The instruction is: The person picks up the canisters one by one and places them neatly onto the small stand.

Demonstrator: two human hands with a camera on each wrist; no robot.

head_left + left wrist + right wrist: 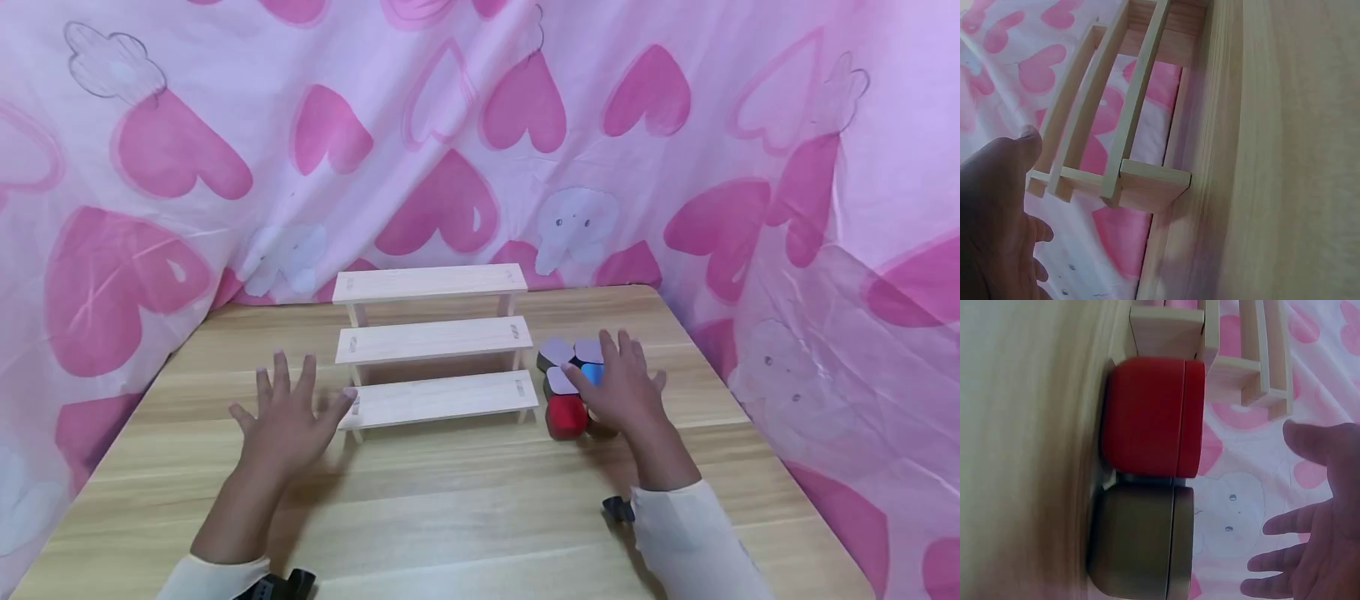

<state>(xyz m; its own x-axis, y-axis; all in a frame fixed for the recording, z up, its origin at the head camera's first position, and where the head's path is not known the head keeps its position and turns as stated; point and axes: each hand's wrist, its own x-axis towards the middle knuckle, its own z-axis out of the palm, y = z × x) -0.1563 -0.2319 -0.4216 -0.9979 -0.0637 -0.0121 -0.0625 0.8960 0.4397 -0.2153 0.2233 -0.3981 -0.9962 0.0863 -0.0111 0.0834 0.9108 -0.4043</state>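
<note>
A three-tier wooden step shelf (438,400) stands on the table. To its left, my left hand (288,427) is spread with straight fingers; its thumb overlaps the left end of the lowest board in the head view. In the left wrist view that thumb is beside the rack's end. My right hand (624,392) hovers with spread fingers over a cluster of small lidded canisters right of the shelf. Among them are a red canister (1150,417), an olive-brown canister (1138,540), a blue-topped one (592,372) and several with pale lilac tops (556,351). Part of the cluster hides behind the right hand.
The wood-grain table (450,508) has its far edge just behind the shelf. A pink heart-and-elephant cloth (435,200) hangs behind and along both sides. Black wrist devices (618,509) are strapped at the pale sleeves (693,533).
</note>
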